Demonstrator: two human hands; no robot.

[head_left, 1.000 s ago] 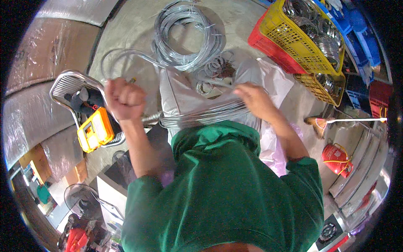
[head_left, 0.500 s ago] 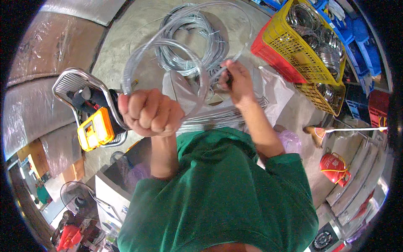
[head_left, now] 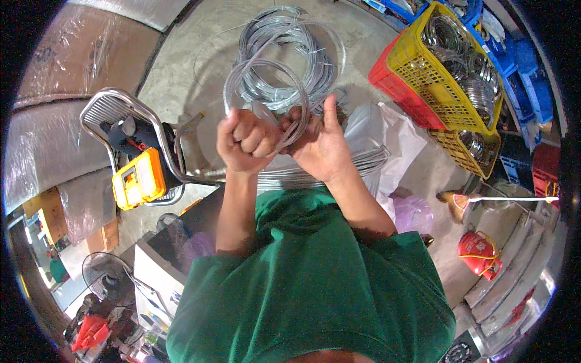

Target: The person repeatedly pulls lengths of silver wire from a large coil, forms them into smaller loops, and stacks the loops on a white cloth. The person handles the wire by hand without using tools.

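My left hand (head_left: pixel 245 140) is a closed fist around a small loop of grey metal wire (head_left: pixel 263 81) held up in front of my chest. My right hand (head_left: pixel 319 144) grips the same wire loop at its lower right, thumb pointing up. The two hands sit close together, almost touching. Behind them on the concrete floor lies a large coil of the same grey wire (head_left: pixel 302 42). More wire strands (head_left: pixel 363 163) run across a white plastic bag (head_left: pixel 375 130) just below my hands. I wear a green shirt (head_left: pixel 315 278).
A yellow crate (head_left: pixel 445 91) stacked on a red crate (head_left: pixel 396 91) holds wire rings at the upper right, with a smaller yellow basket (head_left: pixel 469 148) beside it. A chrome-framed yellow machine (head_left: pixel 136 175) stands at left. A red helmet-like object (head_left: pixel 478 251) and a fan (head_left: pixel 106 278) sit lower down.
My hands came together: the left fist moved right and the right hand dropped toward it. The wire loop is now smaller and gripped by both hands.
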